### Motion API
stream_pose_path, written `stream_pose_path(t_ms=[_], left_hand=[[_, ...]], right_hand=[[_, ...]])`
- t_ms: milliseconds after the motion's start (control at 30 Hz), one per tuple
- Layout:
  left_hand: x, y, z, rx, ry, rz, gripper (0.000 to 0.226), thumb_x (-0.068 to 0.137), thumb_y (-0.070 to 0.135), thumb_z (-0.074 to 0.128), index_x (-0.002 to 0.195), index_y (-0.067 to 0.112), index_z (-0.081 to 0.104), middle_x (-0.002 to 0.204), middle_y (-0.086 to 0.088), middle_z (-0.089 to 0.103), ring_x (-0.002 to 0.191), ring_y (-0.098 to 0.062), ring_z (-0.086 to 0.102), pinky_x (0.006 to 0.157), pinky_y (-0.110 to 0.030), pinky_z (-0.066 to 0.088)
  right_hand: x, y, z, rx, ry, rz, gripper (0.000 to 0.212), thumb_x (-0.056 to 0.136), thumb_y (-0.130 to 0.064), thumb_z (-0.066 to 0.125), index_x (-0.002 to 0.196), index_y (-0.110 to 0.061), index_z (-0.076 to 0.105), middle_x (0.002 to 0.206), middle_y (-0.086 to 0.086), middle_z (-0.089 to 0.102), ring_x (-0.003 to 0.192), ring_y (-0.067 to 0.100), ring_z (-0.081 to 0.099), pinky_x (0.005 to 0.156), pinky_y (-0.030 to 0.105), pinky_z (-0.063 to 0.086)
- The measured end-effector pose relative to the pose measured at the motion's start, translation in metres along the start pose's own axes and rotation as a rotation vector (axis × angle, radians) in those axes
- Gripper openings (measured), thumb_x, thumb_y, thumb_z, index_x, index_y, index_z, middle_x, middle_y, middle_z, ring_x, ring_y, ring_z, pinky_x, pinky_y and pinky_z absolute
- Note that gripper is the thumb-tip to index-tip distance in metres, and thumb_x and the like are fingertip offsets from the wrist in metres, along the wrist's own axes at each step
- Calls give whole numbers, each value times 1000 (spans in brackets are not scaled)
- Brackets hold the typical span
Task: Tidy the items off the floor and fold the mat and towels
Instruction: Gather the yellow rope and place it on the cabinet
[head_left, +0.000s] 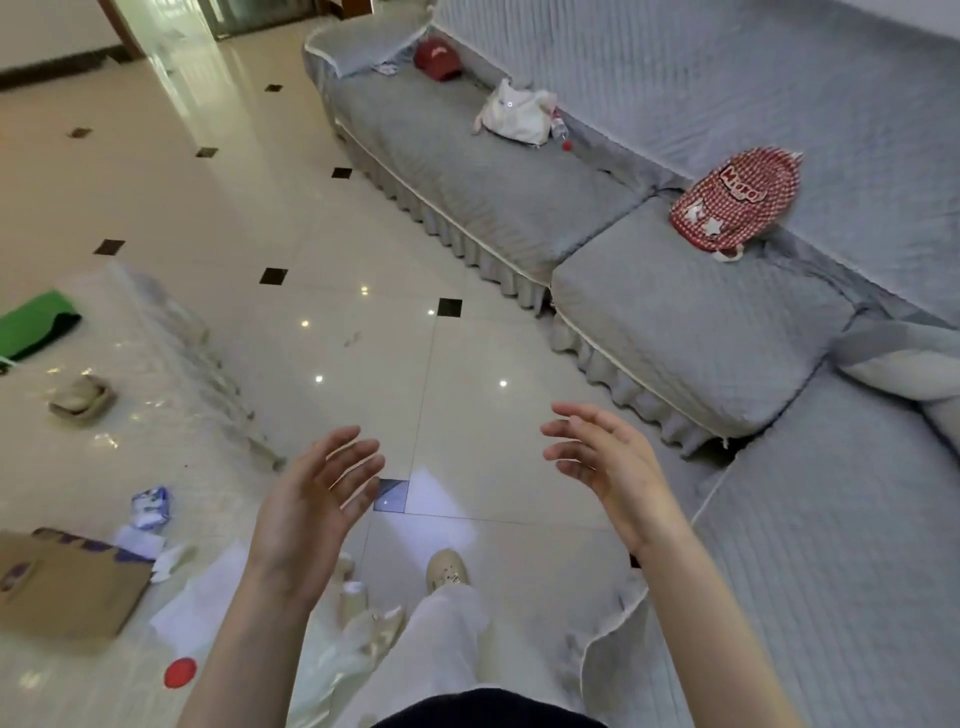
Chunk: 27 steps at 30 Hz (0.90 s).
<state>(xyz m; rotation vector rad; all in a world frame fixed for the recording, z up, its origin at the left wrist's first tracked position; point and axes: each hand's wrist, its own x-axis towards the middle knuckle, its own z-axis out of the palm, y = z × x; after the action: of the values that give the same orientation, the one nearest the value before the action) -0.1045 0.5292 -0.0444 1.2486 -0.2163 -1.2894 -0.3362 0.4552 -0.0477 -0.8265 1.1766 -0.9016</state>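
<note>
Green folded mat (36, 325) is lying at the glossy tiled floor's (363, 234) far left edge while the left hand (311, 499) and right hand (602, 462) are hovering spread, holding nothing; slipping on loose white papers (208, 597) underfoot seems possible.

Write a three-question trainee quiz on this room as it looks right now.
1. True or false: the left hand and right hand both hold nothing.
2. Which lies on the floor? A) red cap B) green mat C) checked backpack
3. Fill in: the white cloth bag sits on the grey ____.

Key: 1 true; 2 B; 3 sofa.
</note>
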Motion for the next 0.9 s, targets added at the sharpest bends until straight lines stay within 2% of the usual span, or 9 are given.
stream_pose_path(t_ms=[100,367,467,633,900], left_hand=[[55,40,10,10,-9,24,26,97,19,36,97,12,61,79,1,71,77,-12,68,76,-26,52],[165,114,26,56,32,63,26,98,19,37,96,12,61,84,-2,69,77,-12,68,76,-27,48],[198,131,26,58,86,71,25,98,20,38,96,11,61,87,-3,68,76,-11,69,75,-28,48],[261,157,33,-47,146,42,25,97,19,39,96,9,62,81,-2,70,75,-13,68,68,-22,54],[396,222,69,-125,235,132,24,97,17,40,96,10,62,83,-3,70,74,-13,68,63,-21,56]], right_hand=[[51,-23,34,-7,-38,5,17,94,-9,50,97,-15,66,84,3,70,65,14,62,64,21,48],[171,-68,103,-23,-113,10,15,94,-10,51,99,-13,65,86,4,69,69,14,64,64,21,49],[214,-79,126,-32,-154,25,15,93,-11,51,100,-12,65,86,5,69,68,13,64,62,20,49],[297,-98,166,-78,-241,61,15,93,-11,52,100,-13,65,88,5,69,70,14,65,62,20,49],[458,-164,234,-129,-368,58,15,94,-13,51,98,-12,65,86,6,69,68,14,64,64,21,50]])
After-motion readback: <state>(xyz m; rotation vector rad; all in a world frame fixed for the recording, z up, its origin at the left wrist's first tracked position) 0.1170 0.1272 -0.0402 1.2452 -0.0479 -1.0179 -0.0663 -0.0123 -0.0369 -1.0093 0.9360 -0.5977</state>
